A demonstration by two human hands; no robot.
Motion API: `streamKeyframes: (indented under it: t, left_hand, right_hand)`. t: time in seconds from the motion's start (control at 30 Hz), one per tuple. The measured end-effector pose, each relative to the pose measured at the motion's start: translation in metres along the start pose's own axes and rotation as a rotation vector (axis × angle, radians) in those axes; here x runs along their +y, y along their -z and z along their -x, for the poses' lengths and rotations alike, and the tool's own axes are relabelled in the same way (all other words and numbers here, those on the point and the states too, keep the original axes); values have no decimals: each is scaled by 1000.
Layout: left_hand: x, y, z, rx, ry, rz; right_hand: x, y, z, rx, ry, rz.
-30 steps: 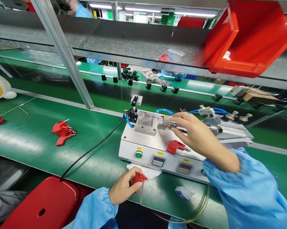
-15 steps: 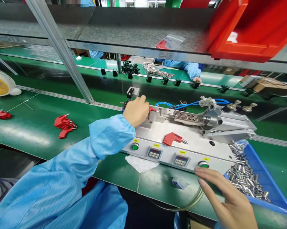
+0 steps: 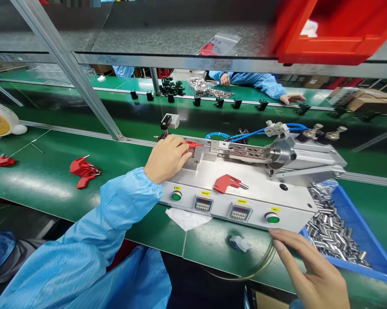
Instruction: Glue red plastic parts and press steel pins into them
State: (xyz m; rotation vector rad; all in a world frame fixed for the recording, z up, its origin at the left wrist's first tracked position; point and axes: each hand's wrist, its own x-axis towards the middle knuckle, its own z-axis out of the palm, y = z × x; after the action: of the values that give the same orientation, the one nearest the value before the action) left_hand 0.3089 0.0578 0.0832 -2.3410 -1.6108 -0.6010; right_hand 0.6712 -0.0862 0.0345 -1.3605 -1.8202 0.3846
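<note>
My left hand [image 3: 166, 158] is closed on a red plastic part [image 3: 190, 146] that sits in the fixture at the back left of the grey press machine [image 3: 264, 195]. A second red part [image 3: 226, 183] with metal pins lies loose on the machine's top plate. My right hand [image 3: 309, 268] is open with fingers stretched out, its fingertips just below the right green button [image 3: 272, 218] on the machine's front. The pneumatic cylinder [image 3: 296, 156] with blue hoses points left toward the fixture.
A blue tray [image 3: 357, 244] of small metal pins stands right of the machine. A pile of red parts [image 3: 83, 171] lies on the green belt at left, beside a fan [image 3: 0, 120]. A white cloth [image 3: 186, 219] lies under the machine's front. Across the line, another person's hands [image 3: 291, 98] rest near black parts.
My left hand carried the red part from the table edge up into the fixture. My right hand left the fixture and came down by the right green button.
</note>
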Motion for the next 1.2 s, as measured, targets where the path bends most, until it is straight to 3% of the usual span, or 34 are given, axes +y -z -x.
streamKeyframes:
  t: [0.2, 0.43, 0.5, 0.6, 0.8, 1.03, 1.2]
  left_hand:
    - [-1, -18, 23, 263, 15, 192]
    - [7, -10, 85, 402, -11, 213]
    - [16, -17, 104, 381, -35, 203]
    - [27, -30, 123, 250, -55, 263]
    - [29, -30, 126, 133, -34, 412]
    - [29, -31, 130, 115, 24, 462]
    - [42, -23, 122, 192, 28, 540]
  right_hand:
    - [15, -19, -10, 213, -44, 131]
    - [30, -31, -20, 232, 45, 155]
    - [31, -32, -20, 260, 21, 136]
    - [32, -31, -19, 266, -32, 101]
    - [32, -28, -20, 237, -43, 73]
    - [31, -34, -17, 260, -44, 47]
    - [35, -46, -11, 304, -9, 155]
